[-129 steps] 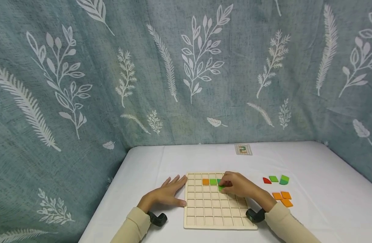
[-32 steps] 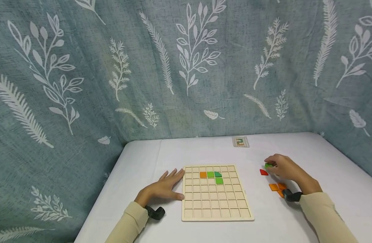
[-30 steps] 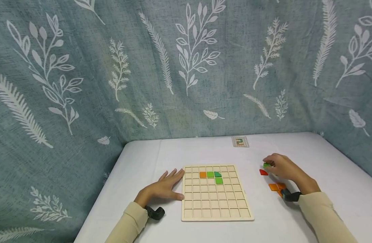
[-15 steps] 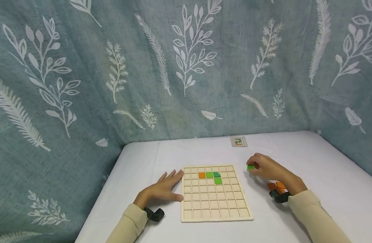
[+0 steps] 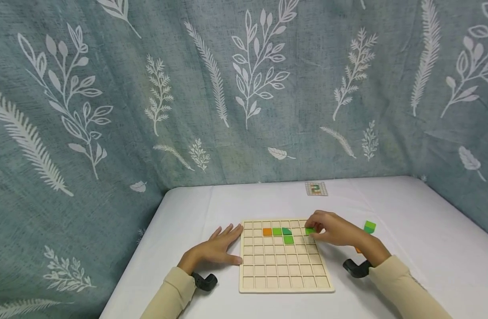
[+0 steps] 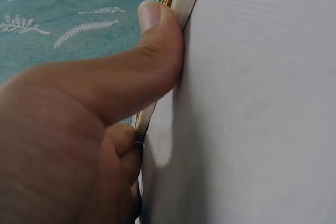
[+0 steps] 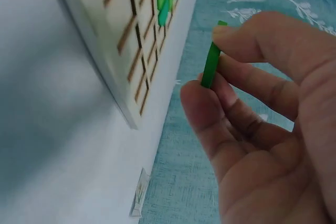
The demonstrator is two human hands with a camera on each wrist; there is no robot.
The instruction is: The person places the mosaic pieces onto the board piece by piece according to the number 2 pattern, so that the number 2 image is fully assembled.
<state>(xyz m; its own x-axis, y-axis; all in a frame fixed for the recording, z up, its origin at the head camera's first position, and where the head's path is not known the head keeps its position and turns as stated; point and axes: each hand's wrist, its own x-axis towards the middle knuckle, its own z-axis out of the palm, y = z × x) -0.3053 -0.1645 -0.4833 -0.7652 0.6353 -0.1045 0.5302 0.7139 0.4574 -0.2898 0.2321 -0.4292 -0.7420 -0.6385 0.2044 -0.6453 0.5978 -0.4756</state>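
A pale wooden grid board [image 5: 273, 270] lies flat on the white table. In its upper rows sit an orange square tile [image 5: 267, 231], a green square tile [image 5: 277, 231], a teal rounded tile [image 5: 286, 231] and, one row lower, another green square tile [image 5: 288, 239]. My right hand [image 5: 334, 229] pinches a green tile [image 7: 211, 64] between thumb and fingers, held above the board's upper right part. My left hand [image 5: 213, 248] rests with spread fingers at the board's left edge, its thumb [image 6: 157, 40] touching the rim.
Right of the board lies a green and teal tile pair [image 5: 369, 227]. An orange tile [image 5: 358, 250] shows partly beneath my right forearm. A small printed pattern card [image 5: 316, 188] lies near the table's back edge. A patterned curtain [image 5: 228, 110] hangs behind.
My right hand left the board, picked up a green tile from the loose tiles at the right and carried it left over the board. The left hand stays at the edge.
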